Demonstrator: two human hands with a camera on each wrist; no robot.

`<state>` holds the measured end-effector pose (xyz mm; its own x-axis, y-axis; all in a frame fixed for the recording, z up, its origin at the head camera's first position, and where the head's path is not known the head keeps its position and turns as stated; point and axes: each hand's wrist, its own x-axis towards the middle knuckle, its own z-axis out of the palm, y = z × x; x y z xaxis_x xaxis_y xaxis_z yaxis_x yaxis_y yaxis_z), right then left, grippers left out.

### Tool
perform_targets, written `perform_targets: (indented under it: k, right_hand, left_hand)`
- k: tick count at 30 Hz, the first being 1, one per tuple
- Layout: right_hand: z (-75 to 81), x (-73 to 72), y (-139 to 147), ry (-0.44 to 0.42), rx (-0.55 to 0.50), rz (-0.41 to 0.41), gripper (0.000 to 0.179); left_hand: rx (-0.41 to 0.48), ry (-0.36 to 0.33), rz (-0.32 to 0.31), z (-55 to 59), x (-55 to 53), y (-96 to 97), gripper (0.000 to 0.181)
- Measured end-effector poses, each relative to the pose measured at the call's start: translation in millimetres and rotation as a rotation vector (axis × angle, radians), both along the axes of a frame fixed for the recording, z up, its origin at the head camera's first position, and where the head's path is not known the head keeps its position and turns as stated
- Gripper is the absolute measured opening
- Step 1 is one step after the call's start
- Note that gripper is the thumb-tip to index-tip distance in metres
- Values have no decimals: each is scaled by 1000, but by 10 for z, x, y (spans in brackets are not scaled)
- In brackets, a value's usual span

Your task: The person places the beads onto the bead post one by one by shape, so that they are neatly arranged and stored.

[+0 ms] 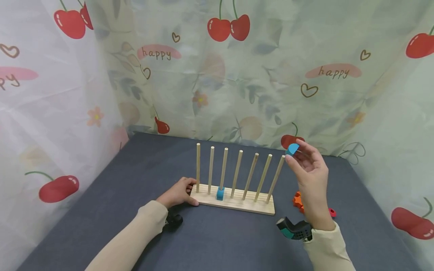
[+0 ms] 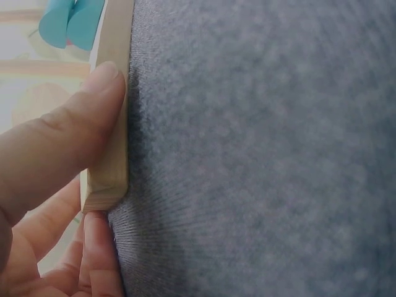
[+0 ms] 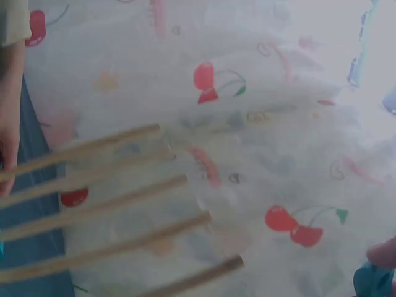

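Observation:
A wooden peg board (image 1: pixel 237 204) with several upright pegs stands on the dark tabletop. My left hand (image 1: pixel 179 192) grips its left end, and the left wrist view shows the thumb (image 2: pixel 102 93) on the long edge with fingers around the end. Low on the third peg from the left sits a blue block (image 1: pixel 220 194). My right hand (image 1: pixel 313 173) pinches another blue block (image 1: pixel 292 149) between thumb and fingers, right beside the top of the rightmost peg (image 1: pixel 282 158). In the right wrist view that block shows at the lower right corner.
Orange star-shaped blocks (image 1: pixel 297 200) lie on the table right of the board, partly hidden behind my right forearm. A red piece (image 1: pixel 332 212) shows just past that wrist. Cherry-printed curtains (image 1: pixel 217 94) enclose the table's back and sides.

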<state>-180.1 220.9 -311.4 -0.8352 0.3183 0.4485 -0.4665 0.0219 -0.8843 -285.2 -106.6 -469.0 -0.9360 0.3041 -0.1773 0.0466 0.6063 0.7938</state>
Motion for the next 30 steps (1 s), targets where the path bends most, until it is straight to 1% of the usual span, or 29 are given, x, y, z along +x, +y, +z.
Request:
perform_targets:
  k: [7, 11, 13, 18, 22, 26, 30]
  right_hand:
    - [-23, -33, -271, 64, -31, 134, 50]
    - [-25, -78, -409, 99, -23, 194, 52]
    - [-38, -109, -475, 124, 2, 218, 51]
    - [-93, -198, -620, 171, 96, 254, 48]
    - [-136, -276, -713, 186, 128, 278, 47]
    - [-169, -340, -790, 175, 155, 302, 46]
    - [-191, -408, -853, 180, 206, 302, 45]
  left_hand:
    - [-7, 5, 1, 15, 10, 3, 81]
    - [-9, 0, -3, 31, 17, 10, 81]
    - [-5, -2, 3, 36, 20, 13, 80]
    - [1, 9, -3, 29, 15, 6, 80]
    - [0, 9, -8, 27, 12, 5, 81]
    - [-7, 16, -16, 20, 7, 1, 81]
    - [-7, 17, -11, 18, 1, -1, 80]
